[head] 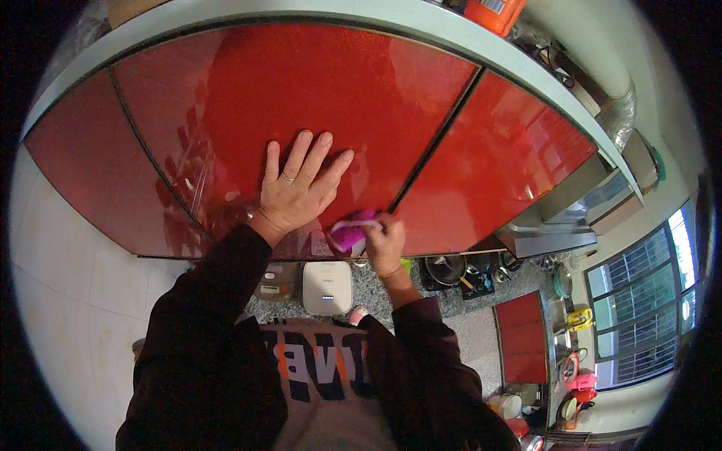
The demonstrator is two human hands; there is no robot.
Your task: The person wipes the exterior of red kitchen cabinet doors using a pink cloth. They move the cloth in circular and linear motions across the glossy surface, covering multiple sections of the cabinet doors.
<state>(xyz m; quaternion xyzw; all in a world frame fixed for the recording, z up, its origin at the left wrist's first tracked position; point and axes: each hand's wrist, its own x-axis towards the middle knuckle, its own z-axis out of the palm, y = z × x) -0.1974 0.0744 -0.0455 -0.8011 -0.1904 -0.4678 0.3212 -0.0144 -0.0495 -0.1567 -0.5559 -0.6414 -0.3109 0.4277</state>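
Note:
My left hand (302, 180) lies flat with spread fingers on a glossy red cabinet door (316, 79). It wears a ring and holds nothing. Lower down and to the right, my right hand (386, 242) grips a purple cloth (351, 232) with a pale edge. The cloth is at the lower part of the same door, near the dark gap (434, 144) beside the neighbouring red door (502, 163). Blur on the cloth and right fingers hides the exact grip. Reflections of a hand and sleeve show on the door's left side.
Below the cabinet, a granite counter (389, 299) carries a white appliance (327, 287), a frying pan (445, 269) on a hob and a lidded container (275, 282). A range hood (541, 234) juts out at right. An orange container (495, 14) stands on the cabinet top.

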